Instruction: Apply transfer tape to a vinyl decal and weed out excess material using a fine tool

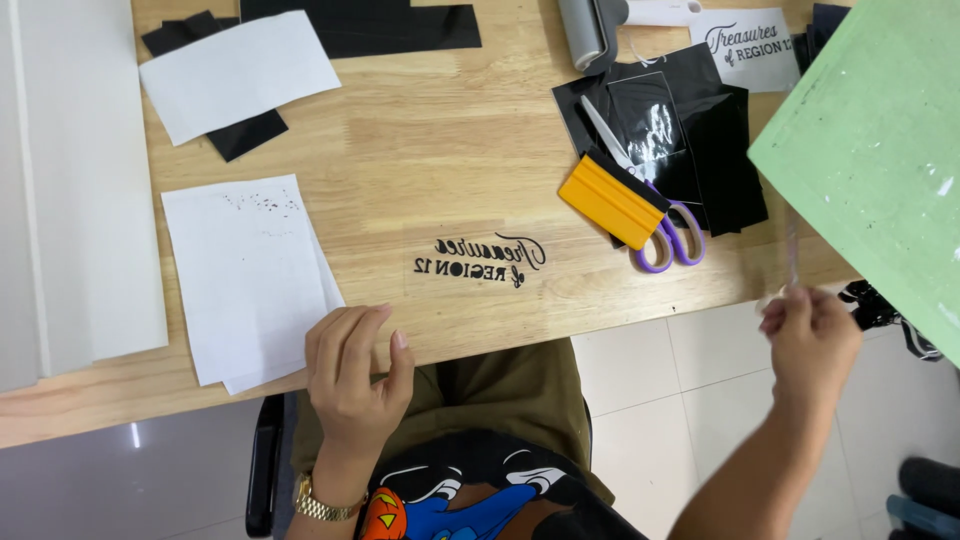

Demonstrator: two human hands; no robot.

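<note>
Resting at desk [420,150] edge, lower centre: left hand [352,375], fingers loosely curled, holding nothing. Decal [482,260] lies just above-right, long axis left-right. Right hand [808,335], lower right, pinches thin strip [792,250]; farther off.

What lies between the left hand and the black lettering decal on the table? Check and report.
Nothing visible does. The left hand rests at the table's near edge, and only bare wood separates it from the black lettering decal. The white paper sheets lie off to the side, and the orange squeegee and purple scissors sit beyond it.
</note>
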